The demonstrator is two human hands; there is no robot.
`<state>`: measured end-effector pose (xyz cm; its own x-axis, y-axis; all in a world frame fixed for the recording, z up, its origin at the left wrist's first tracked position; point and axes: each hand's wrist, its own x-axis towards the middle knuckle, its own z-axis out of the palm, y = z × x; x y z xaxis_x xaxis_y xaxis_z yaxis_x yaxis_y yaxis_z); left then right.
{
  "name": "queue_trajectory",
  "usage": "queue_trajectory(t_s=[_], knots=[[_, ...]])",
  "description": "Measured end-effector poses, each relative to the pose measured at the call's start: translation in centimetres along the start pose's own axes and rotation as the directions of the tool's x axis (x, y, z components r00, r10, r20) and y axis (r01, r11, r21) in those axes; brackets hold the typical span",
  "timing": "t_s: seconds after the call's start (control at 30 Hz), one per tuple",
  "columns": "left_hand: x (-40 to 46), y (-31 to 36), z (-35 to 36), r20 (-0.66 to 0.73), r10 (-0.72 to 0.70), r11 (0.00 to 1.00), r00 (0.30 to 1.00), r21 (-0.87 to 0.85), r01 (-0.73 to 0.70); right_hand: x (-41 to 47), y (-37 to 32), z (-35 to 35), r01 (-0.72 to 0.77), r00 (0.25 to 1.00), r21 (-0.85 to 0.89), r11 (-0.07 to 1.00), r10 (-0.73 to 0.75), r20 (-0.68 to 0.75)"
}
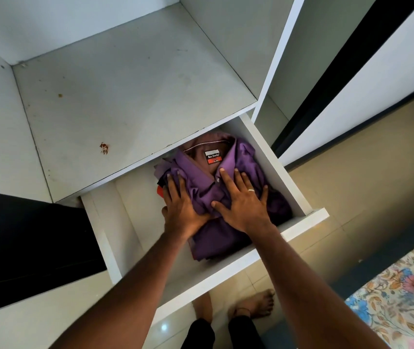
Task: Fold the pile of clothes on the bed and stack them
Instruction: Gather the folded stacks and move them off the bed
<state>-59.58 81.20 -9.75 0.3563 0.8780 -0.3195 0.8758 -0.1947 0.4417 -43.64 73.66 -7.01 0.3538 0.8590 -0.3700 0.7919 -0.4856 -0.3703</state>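
Shirt: a folded purple shirt (238,177) lies in the open drawer (299,225), toward its right side, collar pointing to the back; it tops a small stack, with an orange edge (159,191) of another garment showing at the left underneath.
Label: a white, black and red tag (213,157) sits inside the collar; its small print is only partly readable.
Left hand: the left hand (183,207) lies flat on the shirt's left part, fingers straight and spread, thumb hanging over the stack's left edge.
Right hand: the right hand (243,202) presses flat on the shirt's middle, fingers splayed toward the collar, gripping nothing; a ring (251,190) shows on one finger.
Hands together: the two sit side by side, thumbs nearly meeting.
Drawer: white, pulled out from under the shelf; its left half shows bare bottom.
Shelf: a white shelf (125,96) above the drawer carries some brown stains and specks.
Door: a dark panel (24,243) stands at the left of the drawer.
Floor: pale glossy tiles (352,187) below, with the person's bare feet (253,306) under the drawer front.
Bed: a floral sheet (402,290) shows at the lower right corner.
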Motion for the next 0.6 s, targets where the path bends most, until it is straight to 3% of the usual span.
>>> queue_trajectory(t_s=[0.23,0.47,0.6], knots=[[0.0,-0.1,-1.0,0.113,-0.051,0.999,0.992,0.014,0.049,0.2,0.0,0.0,0.002,0.997,-0.006,1.0,-0.001,0.071],[-3.1,0.0,-1.2,0.014,-0.051,0.997,0.999,-0.053,0.052,-0.8,0.0,-1.0,0.046,0.998,-0.045,0.998,-0.045,0.037],[-6.4,0.5,-1.2,-0.004,-0.041,0.994,0.999,-0.099,0.04,-2.0,-0.3,-1.9,0.092,0.993,-0.087,0.992,-0.085,0.085]])
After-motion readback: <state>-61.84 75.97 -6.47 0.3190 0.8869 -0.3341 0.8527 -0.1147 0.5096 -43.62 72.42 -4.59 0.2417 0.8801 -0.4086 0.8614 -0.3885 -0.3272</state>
